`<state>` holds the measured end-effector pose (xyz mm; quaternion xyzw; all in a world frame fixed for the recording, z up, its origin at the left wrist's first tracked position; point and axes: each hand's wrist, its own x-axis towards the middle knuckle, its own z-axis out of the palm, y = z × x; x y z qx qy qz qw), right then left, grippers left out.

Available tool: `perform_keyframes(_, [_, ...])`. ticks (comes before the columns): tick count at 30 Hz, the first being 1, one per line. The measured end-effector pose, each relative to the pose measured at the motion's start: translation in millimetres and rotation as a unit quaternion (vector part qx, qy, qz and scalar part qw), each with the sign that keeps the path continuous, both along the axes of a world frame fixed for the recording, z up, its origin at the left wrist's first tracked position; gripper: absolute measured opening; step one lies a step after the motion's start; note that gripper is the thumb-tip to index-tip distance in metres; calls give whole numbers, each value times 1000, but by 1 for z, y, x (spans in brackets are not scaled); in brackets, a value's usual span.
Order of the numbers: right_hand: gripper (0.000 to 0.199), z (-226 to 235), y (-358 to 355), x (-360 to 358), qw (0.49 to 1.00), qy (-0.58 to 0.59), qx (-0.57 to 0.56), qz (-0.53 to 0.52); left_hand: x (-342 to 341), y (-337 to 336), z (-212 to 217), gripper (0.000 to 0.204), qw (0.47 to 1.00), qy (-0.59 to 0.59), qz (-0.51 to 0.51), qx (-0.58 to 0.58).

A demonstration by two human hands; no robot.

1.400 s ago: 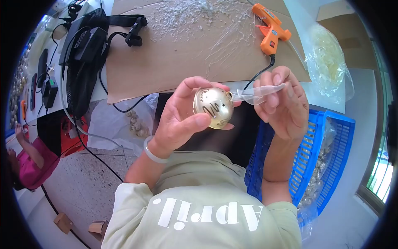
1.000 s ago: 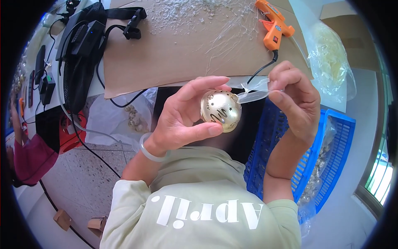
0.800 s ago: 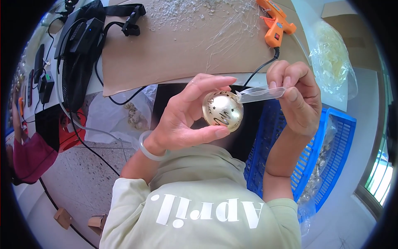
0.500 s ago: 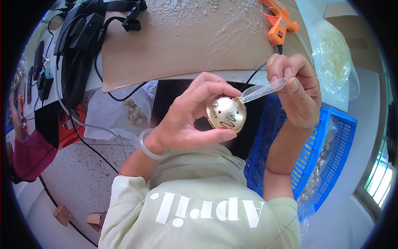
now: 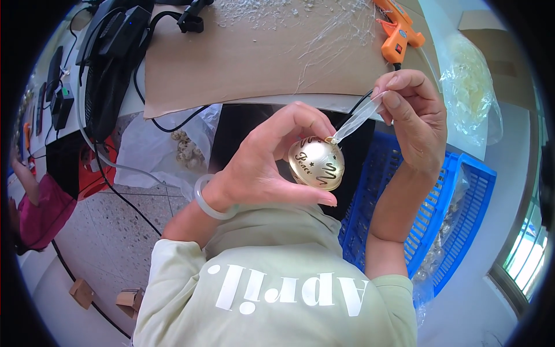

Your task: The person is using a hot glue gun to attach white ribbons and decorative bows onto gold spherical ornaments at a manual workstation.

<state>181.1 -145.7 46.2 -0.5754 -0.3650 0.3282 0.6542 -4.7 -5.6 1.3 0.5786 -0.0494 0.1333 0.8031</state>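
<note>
A shiny gold ball ornament (image 5: 315, 165) with dark cut-out lettering, stars and a wavy tree shape is in front of my chest. My left hand (image 5: 269, 153) curls around it, fingers at its upper left and thumb stretched along its lower edge; the thumb lies more loosely against it than the fingers. From the small loop at the ornament's top runs a sheer white ribbon (image 5: 358, 118), drawn up to the right. My right hand (image 5: 413, 115) pinches the ribbon's far end between thumb and fingers.
Brown cardboard (image 5: 231, 63) with glue strands covers the table ahead. An orange glue gun (image 5: 396, 46) lies at its right, near a clear plastic bag (image 5: 468, 87). Blue crates (image 5: 430, 214) stand at my right. Left are black cables, a white bag (image 5: 144, 150) and another person's sleeve (image 5: 43, 211).
The ornament has turned, showing more of its wavy tree. My left thumb has loosened and slid lower. My right hand has shifted slightly up and left, and the ribbon slants more steeply.
</note>
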Motion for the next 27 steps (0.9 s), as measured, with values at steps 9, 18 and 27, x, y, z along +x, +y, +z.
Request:
perform_keyframes(9, [17,3,14,-14,992,-89,-61,-59,-2,-2,10,69,966,-28,130,223])
perform_keyframes(18, [17,-1,30,-28,981,-169,-95,-11,1,1,10,67,944,-122,151,265])
perform_keyframes(27, [50,-6,39,53,765,-401,-363,-351,-5,-1,-10,65,956,-31,211,200])
